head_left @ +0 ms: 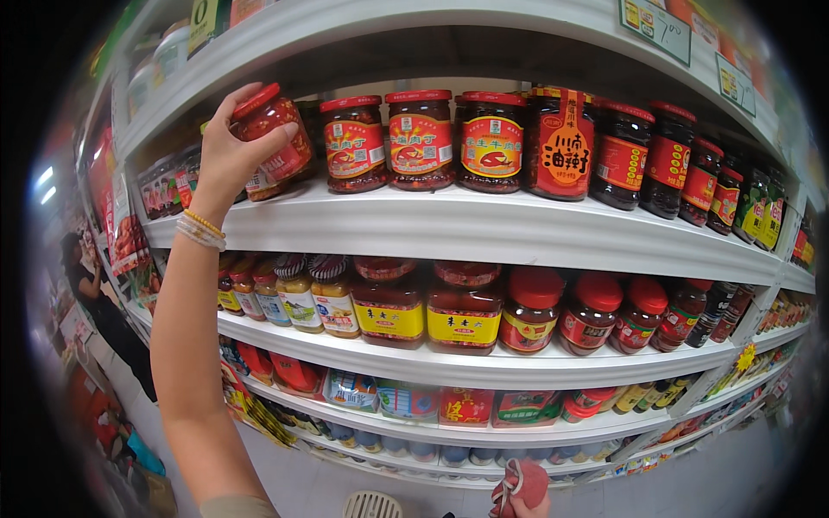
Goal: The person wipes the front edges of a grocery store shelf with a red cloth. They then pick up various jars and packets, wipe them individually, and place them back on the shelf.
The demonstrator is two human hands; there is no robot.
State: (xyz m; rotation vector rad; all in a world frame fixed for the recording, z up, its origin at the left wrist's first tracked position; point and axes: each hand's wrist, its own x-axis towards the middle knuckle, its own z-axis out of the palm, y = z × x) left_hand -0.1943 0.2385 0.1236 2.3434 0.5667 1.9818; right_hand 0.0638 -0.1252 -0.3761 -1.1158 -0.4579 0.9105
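My left hand point(226, 160) is wrapped round a glass jar of red chili sauce point(281, 129) with a red lid. The jar is tilted at the front of the upper shelf; I cannot tell whether its base touches the board. To its right stand two red-labelled sauce jars point(353, 145) with red lids, then a jar with a yellow-and-red label point(490, 145). Low in the view, my right hand point(528, 508) is closed on a crumpled reddish cloth point(522, 482), in front of the bottom shelves. Part of that hand is cut off by the lower edge.
The white upper shelf point(449, 226) carries more dark sauce jars. Below, another shelf board point(432, 364) holds large yellow-labelled jars point(389, 315) and red-lidded jars point(531, 315). A person in dark clothes point(99, 298) stands in the aisle at left. A white slatted stool point(372, 505) is below.
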